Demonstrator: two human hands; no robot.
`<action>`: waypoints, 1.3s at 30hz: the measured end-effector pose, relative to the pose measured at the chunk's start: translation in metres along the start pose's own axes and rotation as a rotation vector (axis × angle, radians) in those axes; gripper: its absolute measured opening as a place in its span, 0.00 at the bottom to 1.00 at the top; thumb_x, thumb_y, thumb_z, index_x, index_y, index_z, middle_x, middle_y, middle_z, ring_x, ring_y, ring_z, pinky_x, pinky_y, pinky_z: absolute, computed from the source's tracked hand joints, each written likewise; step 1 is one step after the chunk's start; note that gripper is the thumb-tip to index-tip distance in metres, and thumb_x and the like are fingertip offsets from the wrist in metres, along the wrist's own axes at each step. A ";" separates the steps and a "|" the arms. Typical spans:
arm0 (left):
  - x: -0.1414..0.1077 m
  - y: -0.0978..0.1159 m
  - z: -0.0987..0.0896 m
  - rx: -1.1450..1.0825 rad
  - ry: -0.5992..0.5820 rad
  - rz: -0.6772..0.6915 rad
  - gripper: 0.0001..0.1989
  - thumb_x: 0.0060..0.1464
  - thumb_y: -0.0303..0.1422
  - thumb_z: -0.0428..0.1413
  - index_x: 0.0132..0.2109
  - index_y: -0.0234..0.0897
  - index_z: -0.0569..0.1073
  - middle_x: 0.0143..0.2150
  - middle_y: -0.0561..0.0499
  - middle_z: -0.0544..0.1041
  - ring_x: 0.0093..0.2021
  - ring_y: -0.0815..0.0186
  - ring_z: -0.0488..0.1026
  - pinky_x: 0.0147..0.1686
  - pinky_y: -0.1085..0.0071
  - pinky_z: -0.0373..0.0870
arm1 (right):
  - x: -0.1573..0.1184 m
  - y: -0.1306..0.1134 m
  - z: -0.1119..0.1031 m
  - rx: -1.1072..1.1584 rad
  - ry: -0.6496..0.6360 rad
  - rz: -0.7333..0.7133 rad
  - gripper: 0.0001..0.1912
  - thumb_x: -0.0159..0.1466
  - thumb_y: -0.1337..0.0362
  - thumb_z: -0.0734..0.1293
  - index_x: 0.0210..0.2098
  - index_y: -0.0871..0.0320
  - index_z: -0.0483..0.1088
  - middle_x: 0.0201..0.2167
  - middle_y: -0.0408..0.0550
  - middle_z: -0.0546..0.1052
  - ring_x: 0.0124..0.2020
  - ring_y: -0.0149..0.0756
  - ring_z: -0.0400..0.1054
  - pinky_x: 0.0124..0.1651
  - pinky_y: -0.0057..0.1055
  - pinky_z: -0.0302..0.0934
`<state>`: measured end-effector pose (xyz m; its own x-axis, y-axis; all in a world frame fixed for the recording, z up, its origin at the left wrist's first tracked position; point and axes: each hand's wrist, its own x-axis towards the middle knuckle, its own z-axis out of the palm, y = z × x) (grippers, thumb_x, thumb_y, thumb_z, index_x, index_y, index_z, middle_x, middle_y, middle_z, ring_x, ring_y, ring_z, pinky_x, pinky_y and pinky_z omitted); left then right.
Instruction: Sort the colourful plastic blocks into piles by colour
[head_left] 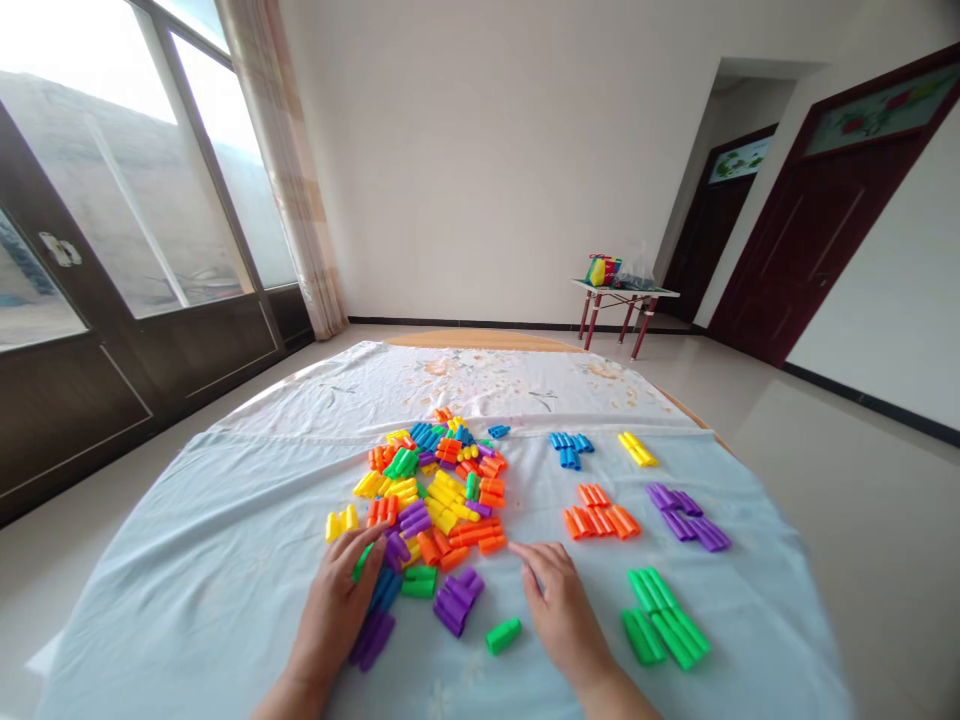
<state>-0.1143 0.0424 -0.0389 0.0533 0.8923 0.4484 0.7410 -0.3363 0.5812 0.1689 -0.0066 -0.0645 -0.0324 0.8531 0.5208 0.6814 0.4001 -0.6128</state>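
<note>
A pile of colourful plastic tube-shaped blocks [446, 490] lies in the middle of the table. My left hand [337, 600] rests at the pile's near left side, fingers stretched over it, close to orange blocks [382, 510] and a purple block [396, 548]. Part of a green block [362, 562] shows beneath those fingers. Right of the pile, my right hand [559, 605] is open with its index finger extended towards an orange block [493, 544]; I cannot tell whether they touch. Between the hands lie a purple block [457, 600] and a single green block [503, 636].
Sorted by colour on the right are blue blocks [570, 449], yellow blocks [637, 449], orange blocks [602, 512], purple blocks [688, 516] and green blocks [664, 618]. A light blue cloth [210, 560] covers the table. Farther back stands a small table [626, 291] with bags on it.
</note>
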 end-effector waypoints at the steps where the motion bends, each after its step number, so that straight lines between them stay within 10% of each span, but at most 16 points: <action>1: 0.000 0.001 0.000 0.012 -0.015 0.009 0.16 0.55 0.42 0.47 0.47 0.45 0.72 0.45 0.51 0.74 0.47 0.64 0.70 0.48 0.67 0.67 | 0.000 0.001 0.000 0.004 -0.002 -0.001 0.19 0.61 0.73 0.56 0.47 0.53 0.68 0.38 0.49 0.74 0.42 0.39 0.67 0.45 0.39 0.63; 29: -0.006 0.032 -0.008 0.166 -0.179 0.090 0.14 0.56 0.41 0.46 0.40 0.45 0.74 0.35 0.52 0.76 0.38 0.65 0.70 0.45 0.64 0.64 | -0.002 0.009 0.001 0.073 0.016 -0.011 0.15 0.64 0.68 0.56 0.46 0.53 0.69 0.38 0.49 0.75 0.41 0.38 0.68 0.44 0.37 0.65; 39: 0.033 0.012 -0.003 0.373 -0.184 -0.022 0.18 0.49 0.50 0.48 0.39 0.50 0.77 0.42 0.52 0.79 0.48 0.55 0.70 0.43 0.62 0.63 | 0.008 -0.007 -0.005 0.066 0.025 0.030 0.17 0.63 0.73 0.56 0.45 0.55 0.70 0.35 0.48 0.75 0.38 0.36 0.68 0.43 0.35 0.63</action>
<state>-0.1061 0.0666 -0.0151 0.1283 0.9484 0.2900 0.9332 -0.2144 0.2884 0.1675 -0.0047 -0.0529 0.0063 0.8567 0.5158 0.6321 0.3962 -0.6659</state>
